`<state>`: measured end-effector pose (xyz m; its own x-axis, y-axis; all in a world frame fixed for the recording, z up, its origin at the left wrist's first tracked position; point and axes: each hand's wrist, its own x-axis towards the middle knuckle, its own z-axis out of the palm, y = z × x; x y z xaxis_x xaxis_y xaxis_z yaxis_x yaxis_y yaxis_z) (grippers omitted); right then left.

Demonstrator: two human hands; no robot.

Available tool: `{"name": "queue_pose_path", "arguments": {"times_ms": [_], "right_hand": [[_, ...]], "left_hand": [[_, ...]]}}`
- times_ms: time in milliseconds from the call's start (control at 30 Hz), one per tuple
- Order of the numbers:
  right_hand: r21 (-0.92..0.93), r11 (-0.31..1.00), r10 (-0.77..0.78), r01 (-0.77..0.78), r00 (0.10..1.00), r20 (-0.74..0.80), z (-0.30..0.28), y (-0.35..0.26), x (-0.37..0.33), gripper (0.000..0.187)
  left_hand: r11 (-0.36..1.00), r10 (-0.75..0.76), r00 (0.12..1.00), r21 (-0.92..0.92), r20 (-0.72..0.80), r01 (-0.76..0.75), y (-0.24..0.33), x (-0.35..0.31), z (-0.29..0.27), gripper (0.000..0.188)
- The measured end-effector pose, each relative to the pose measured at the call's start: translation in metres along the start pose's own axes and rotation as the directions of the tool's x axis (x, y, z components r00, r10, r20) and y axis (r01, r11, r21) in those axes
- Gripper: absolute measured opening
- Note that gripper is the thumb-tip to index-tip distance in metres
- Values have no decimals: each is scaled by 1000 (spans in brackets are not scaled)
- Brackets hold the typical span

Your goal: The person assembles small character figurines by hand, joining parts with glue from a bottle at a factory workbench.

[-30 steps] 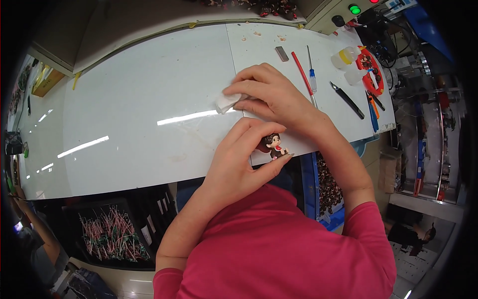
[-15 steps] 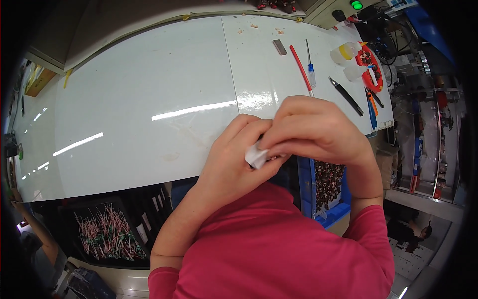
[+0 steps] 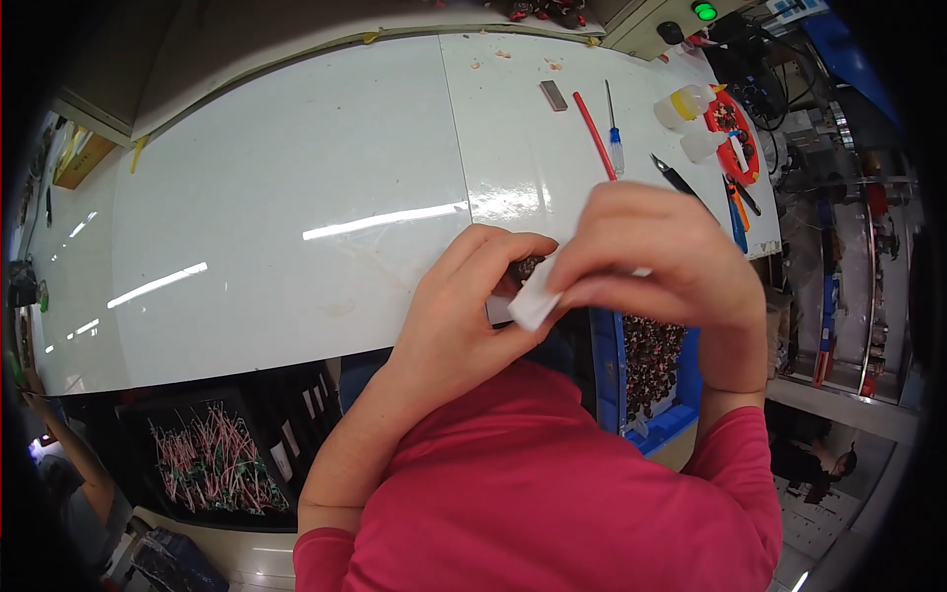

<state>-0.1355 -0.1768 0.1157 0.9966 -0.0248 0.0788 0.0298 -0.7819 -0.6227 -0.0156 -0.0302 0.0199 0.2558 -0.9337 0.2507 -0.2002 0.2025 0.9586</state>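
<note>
Close to the table's near edge, my left hand (image 3: 444,311) curls its fingers around a small dark brown, mottled piece (image 3: 527,266). Most of that piece is hidden by my fingers. My right hand (image 3: 661,255) pinches a white folded wipe (image 3: 536,300), slightly blurred, right against the dark piece. Whether the wipe is cloth or paper I cannot tell. Beyond my right hand lie a red stick (image 3: 595,135), a blue-handled screwdriver (image 3: 616,143) and a black craft knife (image 3: 676,178), its lower part covered by the hand.
White table (image 3: 247,237) ahead. At right stand squeeze bottles (image 3: 683,105), a red dish (image 3: 752,170) of small parts and pliers (image 3: 738,215). Below the edge are a blue bin (image 3: 609,380) of small dark parts and a black tray (image 3: 258,419) of wired boards. Another person's arm (image 3: 74,449) shows far left.
My right hand has drawn slightly to the right with the white wipe, which now shows more fully. The dark piece in my left hand has come into view.
</note>
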Motion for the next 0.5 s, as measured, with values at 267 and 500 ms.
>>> {"name": "queue_pose_path", "arguments": {"times_ms": [267, 500], "right_hand": [[-107, 994, 8, 26, 951, 308, -5, 0, 11, 10], [-342, 939, 128, -31, 956, 263, -26, 16, 6, 9]], "left_hand": [[993, 51, 999, 104, 18, -53, -3, -2, 4, 38], [999, -8, 999, -35, -38, 7, 1, -2, 4, 40]]}}
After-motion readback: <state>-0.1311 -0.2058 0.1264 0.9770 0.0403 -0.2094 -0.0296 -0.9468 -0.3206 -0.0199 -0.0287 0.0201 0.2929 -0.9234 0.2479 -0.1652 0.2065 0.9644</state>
